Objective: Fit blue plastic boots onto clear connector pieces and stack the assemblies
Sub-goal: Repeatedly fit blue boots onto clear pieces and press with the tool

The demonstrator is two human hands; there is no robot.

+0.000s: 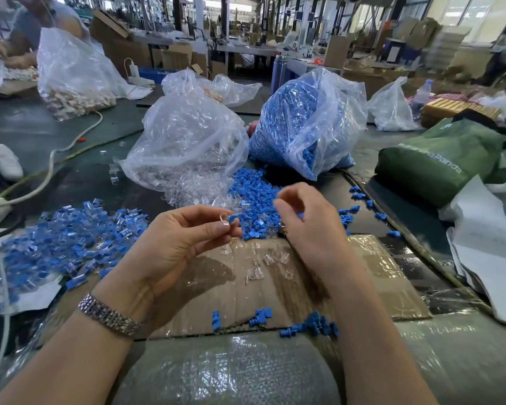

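Note:
My left hand [184, 238] pinches a clear connector piece with a blue boot on it [228, 219] between thumb and fingertips, above the cardboard sheet [371, 276]. My right hand [307, 220] hovers just right of it, fingers loosely curled and holding nothing I can make out. Loose blue boots [254, 197] lie heaped behind my hands. A few clear connector pieces [263, 264] lie on the cardboard. A wide pile of finished blue-and-clear assemblies [67, 241] covers the table at the left.
A plastic bag of clear connectors [187, 135] and a bag of blue boots [307, 121] stand behind the heap. A green bag [441, 159] sits at the right. White cables [50, 162] run along the left. Several blue boots [313, 325] lie near the front edge.

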